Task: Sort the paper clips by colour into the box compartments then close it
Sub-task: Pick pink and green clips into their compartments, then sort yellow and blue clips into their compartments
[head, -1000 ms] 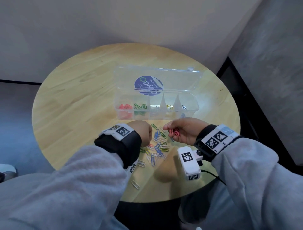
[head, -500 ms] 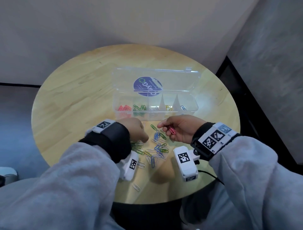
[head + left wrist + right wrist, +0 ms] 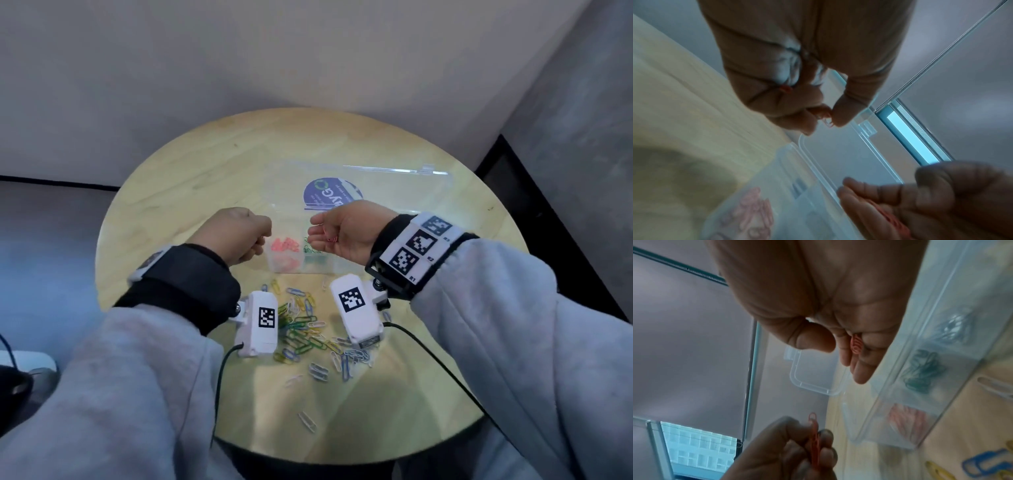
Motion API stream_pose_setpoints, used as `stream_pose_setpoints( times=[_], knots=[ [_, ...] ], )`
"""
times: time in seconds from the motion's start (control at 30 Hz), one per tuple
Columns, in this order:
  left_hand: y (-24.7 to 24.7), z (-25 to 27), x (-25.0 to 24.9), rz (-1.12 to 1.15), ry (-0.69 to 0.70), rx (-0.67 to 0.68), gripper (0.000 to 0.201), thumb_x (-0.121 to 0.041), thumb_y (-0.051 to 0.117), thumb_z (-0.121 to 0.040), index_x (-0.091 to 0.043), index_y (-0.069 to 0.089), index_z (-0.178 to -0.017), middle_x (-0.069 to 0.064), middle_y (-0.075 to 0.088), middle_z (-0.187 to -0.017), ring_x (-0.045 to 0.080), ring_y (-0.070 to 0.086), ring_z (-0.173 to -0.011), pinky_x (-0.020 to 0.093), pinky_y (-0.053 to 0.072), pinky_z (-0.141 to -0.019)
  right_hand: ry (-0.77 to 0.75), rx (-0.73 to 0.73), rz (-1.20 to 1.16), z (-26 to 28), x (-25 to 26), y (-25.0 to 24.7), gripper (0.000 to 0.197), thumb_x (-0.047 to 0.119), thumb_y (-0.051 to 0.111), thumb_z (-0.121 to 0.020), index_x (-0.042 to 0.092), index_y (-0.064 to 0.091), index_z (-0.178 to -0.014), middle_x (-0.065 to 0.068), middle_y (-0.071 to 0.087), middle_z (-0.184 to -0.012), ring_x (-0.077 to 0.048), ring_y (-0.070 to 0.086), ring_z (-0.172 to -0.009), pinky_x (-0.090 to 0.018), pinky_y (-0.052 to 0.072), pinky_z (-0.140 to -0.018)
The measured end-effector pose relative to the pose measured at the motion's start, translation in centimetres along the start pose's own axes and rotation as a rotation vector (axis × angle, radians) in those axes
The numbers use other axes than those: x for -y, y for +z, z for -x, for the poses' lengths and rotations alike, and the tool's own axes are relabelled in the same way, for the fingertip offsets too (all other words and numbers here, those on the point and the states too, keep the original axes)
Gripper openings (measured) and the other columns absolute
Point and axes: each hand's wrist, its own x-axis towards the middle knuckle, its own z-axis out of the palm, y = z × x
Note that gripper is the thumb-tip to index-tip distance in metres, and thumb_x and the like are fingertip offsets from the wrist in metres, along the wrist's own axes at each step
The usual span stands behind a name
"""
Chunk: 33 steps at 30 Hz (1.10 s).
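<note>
Both my hands are up over the clear box point(image 3: 342, 263), w/ its lid point(image 3: 394, 192) open and laid back toward the wall. My left hand point(image 3: 236, 236) is over the box's left end, fingers point(image 3: 840, 113) curled in, pinching a red clip point(image 3: 826, 118) betw. thumb and forefinger. Another bit of red shows deeper in that palm. My right hand point(image 3: 346, 233) is palm-up just right of it, above the 2nd compartment. Its fingers point(image 3: 859, 369) are cupped round a few red clips point(image 3: 856, 344) lying in the palm, thumb bent over them.

The two hands are near each other but not touching.

In the box, the leftmost compartment has the red clips point(image 3: 286, 246), the next one green clips point(image 3: 313, 251). Further right there's a compartment w/ pale or silvery ones point(image 3: 953, 327); colour hard to tell thru the plastic.

The unsorted pile point(image 3: 308, 329) lies on the round wooden worktop point(image 3: 191, 192) on my side of the box: green, yellow, blue, white mixed. One pale clip point(image 3: 307, 421) sits apart, near the worktop's front edge.
</note>
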Motion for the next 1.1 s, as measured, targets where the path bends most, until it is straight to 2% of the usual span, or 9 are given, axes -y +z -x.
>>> stream_pose_setpoints(
  times=[0.1, 0.2, 0.4, 0.47, 0.5, 0.57, 0.6, 0.8, 1.1],
  knots=[
    [0.4, -0.7, 0.1, 0.068, 0.056, -0.046, 0.018, -0.008, 0.051, -0.085, -0.010, 0.049, -0.068, 0.006, 0.054, -0.068, 0.016, 0.053, -0.056, 0.020, 0.048, -0.054, -0.007, -0.008, -0.005, -1.5, 0.1, 0.8, 0.048, -0.011, 0.023, -0.091, -0.012, 0.028, -0.138, 0.000, 0.027, -0.072, -0.016, 0.027, -0.061, -0.021, 0.030, -0.060],
    [1.0, -1.2, -0.1, 0.236, 0.048, -0.046, 0.018, -0.003, 0.047, -0.088, -0.009, 0.049, -0.071, 0.008, 0.054, -0.070, 0.017, 0.055, -0.060, 0.026, 0.052, -0.069, -0.004, -0.018, -0.067, -2.3, 0.3, 1.3, 0.021, -0.007, 0.031, -0.092, 0.004, 0.047, -0.101, -0.009, 0.036, -0.075, -0.018, 0.037, -0.065, -0.023, 0.038, -0.063],
    [1.5, -1.1, -0.8, 0.398, 0.044, 0.005, 0.020, -0.007, 0.042, -0.091, -0.016, 0.054, -0.079, 0.004, 0.052, -0.080, 0.016, 0.051, -0.075, 0.024, 0.046, -0.070, -0.027, -0.018, -0.053, -2.8, 0.3, 1.2, 0.018, -0.007, 0.039, -0.085, 0.004, 0.048, -0.096, -0.013, 0.043, -0.075, -0.022, 0.045, -0.073, -0.027, 0.042, -0.071],
    [1.6, -0.9, -0.9, 0.410, 0.041, 0.018, 0.021, -0.008, 0.039, -0.092, -0.017, 0.054, -0.080, 0.002, 0.048, -0.078, 0.014, 0.048, -0.072, 0.022, 0.044, -0.068, -0.030, -0.017, -0.047, -2.4, 0.3, 1.1, 0.021, -0.005, 0.040, -0.088, -0.004, 0.051, -0.106, -0.023, 0.053, -0.085, -0.031, 0.056, -0.089, -0.026, 0.047, -0.077],
    [1.5, -0.9, -1.0, 0.419, 0.044, 0.022, 0.022, -0.009, 0.038, -0.093, -0.018, 0.054, -0.081, 0.001, 0.046, -0.076, 0.014, 0.045, -0.070, 0.020, 0.043, -0.067, -0.038, -0.023, -0.029, -2.3, 0.3, 1.1, 0.028, -0.004, 0.040, -0.089, -0.009, 0.051, -0.115, -0.036, 0.055, -0.112, -0.037, 0.057, -0.104, -0.025, 0.048, -0.080],
    [1.7, -0.2, -1.0, 0.424, 0.054, 0.046, 0.022, -0.010, 0.036, -0.094, -0.018, 0.053, -0.082, 0.000, 0.043, -0.074, 0.015, 0.041, -0.073, 0.019, 0.042, -0.066, -0.066, -0.024, 0.028, -1.6, -0.1, 0.8, 0.041, -0.002, 0.040, -0.091, -0.015, 0.044, -0.129, -0.011, 0.042, -0.093, -0.043, 0.046, -0.124, -0.025, 0.046, -0.079],
    [1.6, -0.1, -1.1, 0.421, 0.062, 0.053, 0.022, -0.010, 0.036, -0.095, -0.018, 0.053, -0.083, 0.001, 0.043, -0.075, 0.015, 0.041, -0.077, 0.019, 0.042, -0.068, -0.083, -0.019, 0.068, -1.5, -0.1, 0.8, 0.045, -0.001, 0.040, -0.091, -0.015, 0.039, -0.133, -0.019, 0.048, -0.096, -0.045, 0.043, -0.124, -0.026, 0.046, -0.082],
    [1.0, 1.6, -0.9, 0.203, 0.133, 0.085, 0.016, -0.006, 0.045, -0.092, -0.017, 0.054, -0.084, 0.004, 0.056, -0.079, 0.015, 0.055, -0.066, 0.020, 0.050, -0.059, -0.158, 0.003, 0.235, 1.1, -1.1, -1.1, 0.018, 0.001, 0.041, -0.094, 0.008, 0.057, -0.094, -0.006, 0.057, -0.084, -0.016, 0.055, -0.071, -0.025, 0.047, -0.069],
    [0.8, 3.4, 3.0, -0.677, 0.134, 0.189, 0.005, -0.020, 0.062, -0.081, -0.020, 0.062, -0.087, -0.005, 0.058, -0.075, 0.010, 0.050, -0.061, 0.023, 0.040, -0.063, -0.130, -0.019, 0.790, 3.6, -4.7, -3.0, 0.017, 0.005, 0.050, -0.089, 0.019, 0.057, -0.083, 0.000, 0.060, -0.080, -0.012, 0.057, -0.068, -0.024, 0.049, -0.062]
  ],
)
